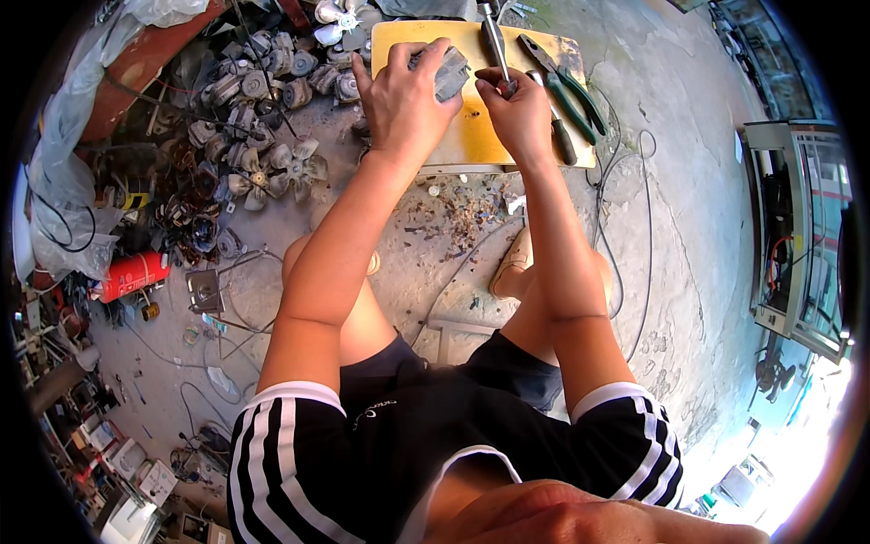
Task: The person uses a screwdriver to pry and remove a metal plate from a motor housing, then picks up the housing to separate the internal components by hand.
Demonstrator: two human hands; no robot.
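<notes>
My left hand (405, 102) is closed around a grey, blocky metal part (451, 74), holding it over the left half of a worn yellow board (480, 127). Its fingers hide much of the part. Close by on the right, my right hand (519, 116) grips a slim metal-shafted tool (499, 56) with a dark section toward its far end. I cannot make out its exact kind. Green-handled pliers (571, 89) lie on the board to the right of that hand. A second tool with a dark handle (564, 143) lies between them, partly hidden by my right hand.
Small motors (258, 83) and fan blades (281, 170) are heaped at the left, near a red cylinder (131, 276). Debris (467, 218) litters the floor below the board. A cable (648, 236) loops on the right, before a glass-fronted cabinet (797, 236).
</notes>
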